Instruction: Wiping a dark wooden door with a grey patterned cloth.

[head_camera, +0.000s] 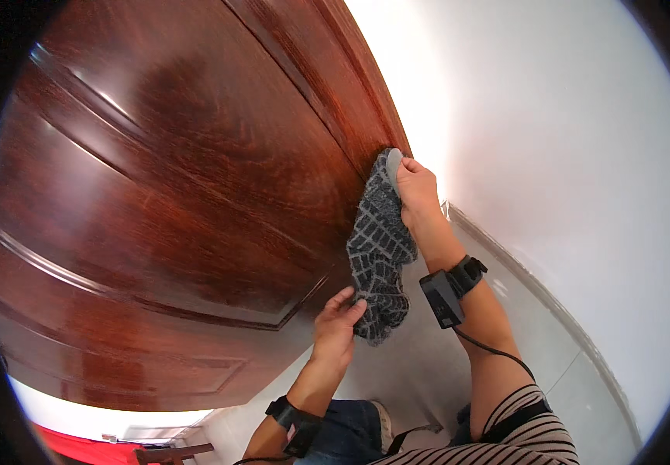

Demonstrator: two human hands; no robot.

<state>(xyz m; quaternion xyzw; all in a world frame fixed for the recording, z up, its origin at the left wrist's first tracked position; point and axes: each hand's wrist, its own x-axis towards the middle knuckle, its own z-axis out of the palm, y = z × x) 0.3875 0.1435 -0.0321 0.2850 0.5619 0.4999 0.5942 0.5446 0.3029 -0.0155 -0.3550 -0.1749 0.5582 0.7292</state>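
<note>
A dark grey cloth [378, 238] with a light grey line pattern and a pale edge hangs stretched between both hands, beside a glossy reddish-brown wooden door [207, 174]. My right hand [417, 185] pinches its upper end by the pale edge, close to the door's edge. Lower down, my left hand [339, 319] holds the cloth's lower left side between thumb and fingers. The cloth partly covers the door's edge; whether it touches the wood there cannot be told. Both wrists wear black straps with small dark devices.
A white wall [555, 151] rises at the right, with a baseboard [550, 296] curving along its foot above pale floor tiles [550, 354]. At the lower left are a red item [85, 447] and a brown wooden furniture part [178, 453].
</note>
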